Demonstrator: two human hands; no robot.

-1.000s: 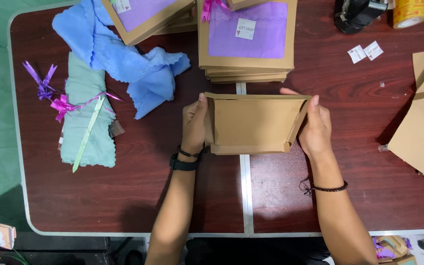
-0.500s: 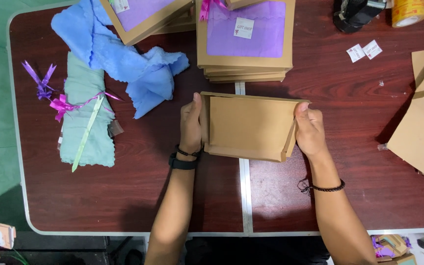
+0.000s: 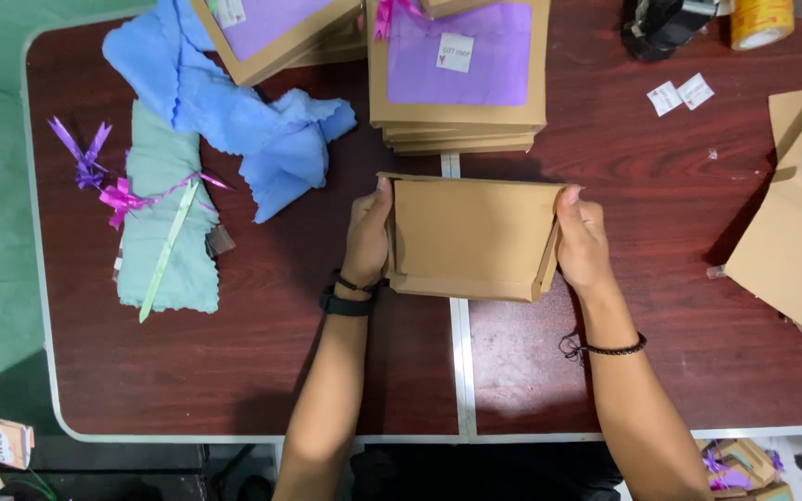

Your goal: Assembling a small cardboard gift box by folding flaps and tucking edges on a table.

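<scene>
Gripping flat brown box (image 3: 471,237) at both side flaps, left hand (image 3: 366,237) and right hand (image 3: 585,243) should press evenly, keeping it square below the purple-windowed stack (image 3: 457,79).

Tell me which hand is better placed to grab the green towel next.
Left, probably. The left hand grips the cardboard box on the side facing the green towel, with bare table between. The right hand holds the far edge and would have to cross the box.
</scene>
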